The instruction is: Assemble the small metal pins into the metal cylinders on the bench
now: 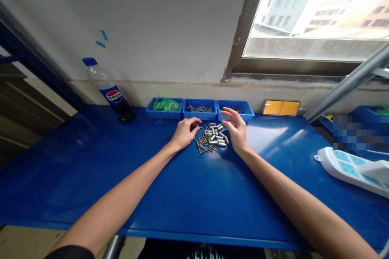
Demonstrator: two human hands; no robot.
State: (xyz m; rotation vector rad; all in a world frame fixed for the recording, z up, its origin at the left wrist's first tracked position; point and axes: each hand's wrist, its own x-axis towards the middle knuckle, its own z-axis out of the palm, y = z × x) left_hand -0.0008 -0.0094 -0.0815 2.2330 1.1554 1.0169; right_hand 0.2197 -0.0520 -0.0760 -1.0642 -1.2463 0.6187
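Curving inward: left hand (183, 132), right hand (237, 131)

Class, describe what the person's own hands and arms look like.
The left hand and right hand are gloveless and unadorned. The left forearm and right forearm are bare; a black sleeve or band shows on the left arm only.

Daylight from the window (316, 24) washed out the buildings (285, 0) outside and cast glare on the bench (188, 202). The left side was dimmer, and wide-angle distortion stretched the edges.
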